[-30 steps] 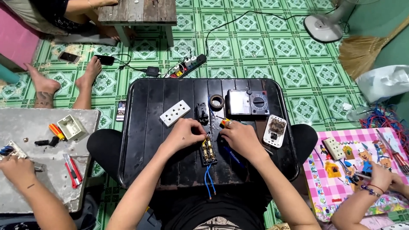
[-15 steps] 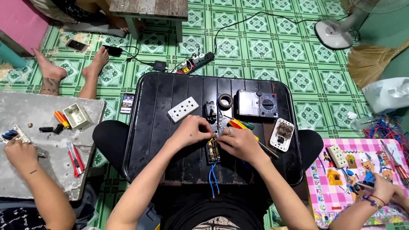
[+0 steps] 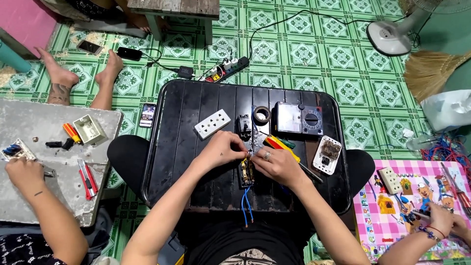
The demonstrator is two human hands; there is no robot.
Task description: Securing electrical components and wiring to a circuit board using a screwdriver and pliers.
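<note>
On a black bench (image 3: 196,162), a person's left hand (image 3: 223,149) and right hand (image 3: 277,167) meet over a small switch module (image 3: 246,172) trailing blue wires (image 3: 247,208). The left grip pinches its top edge; the right closes on a yellow-handled screwdriver (image 3: 280,146). The module looks light and rigid, best held by its sides, its wires limp. Both forearms reach forward, wrists bent down. A white socket plate (image 3: 212,123) lies near.

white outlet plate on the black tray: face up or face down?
Face up. The white outlet plate shows its socket holes, lying flat on the black tray.
</note>
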